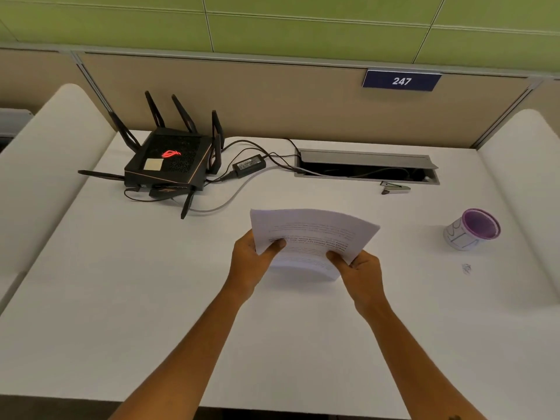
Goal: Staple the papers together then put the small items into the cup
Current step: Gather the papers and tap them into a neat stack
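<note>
Printed text on paper stack [315, 234]: blurred, illegible. Lower sheets hidden behind top sheet. Left hand [251, 262] fingers hidden behind stack, only thumb shown; right hand [360, 268] partly same. Small item [466, 268] on desk nr cup [471, 228]: too small to ID. Cable box [366, 168] interior dark, contents unclear. Both forearms cut off at btm edge.

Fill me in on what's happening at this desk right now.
A person holds a stack of printed papers above the white desk, left hand and right hand each pinching a near corner. The stapler lies untouched by the cable hatch. The purple cup stands to the right, with some tiny items near it, too small to identify. A router sits far left.
</note>
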Available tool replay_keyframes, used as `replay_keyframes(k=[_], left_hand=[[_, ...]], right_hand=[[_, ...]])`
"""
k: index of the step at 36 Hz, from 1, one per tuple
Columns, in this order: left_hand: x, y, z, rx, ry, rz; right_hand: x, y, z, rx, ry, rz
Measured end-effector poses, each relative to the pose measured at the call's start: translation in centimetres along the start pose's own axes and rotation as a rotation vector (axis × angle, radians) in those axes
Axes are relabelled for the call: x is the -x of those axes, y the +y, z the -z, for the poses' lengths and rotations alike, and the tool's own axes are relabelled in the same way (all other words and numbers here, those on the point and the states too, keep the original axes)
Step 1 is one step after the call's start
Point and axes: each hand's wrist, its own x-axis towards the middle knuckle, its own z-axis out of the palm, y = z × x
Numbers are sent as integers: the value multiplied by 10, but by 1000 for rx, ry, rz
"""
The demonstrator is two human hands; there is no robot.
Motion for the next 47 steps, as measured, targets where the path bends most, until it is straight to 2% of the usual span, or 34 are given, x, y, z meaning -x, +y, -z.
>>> replay_keyframes(k=[9,14,19,27,31,34,40,44,47], left_hand=[[1,7,1,28,9,-25],[7,-4,-3,-35,-19,41],[8,-4,3,-22,38,34],[7,6,17,286,219,53],[12,10,14,468,222,80],[19,10,4,621,187,95],[31,-3,-10,706,141,159],[22,-13,19,712,258,173],[12,-13,54,580,334,170]], right_hand=[[-3,-9,7,-2,44,24],[0,8,5,19,-9,-75],[2,13,16,-22,-93,-126],[7,9,26,-206,-206,-160],[9,-1,15,-455,-178,-197],[12,-9,3,-517,-167,-173],[11,-22,-14,-446,-71,-126],[0,-26,0,-312,-31,-97],[-7,-29,16,-209,-22,-59]])
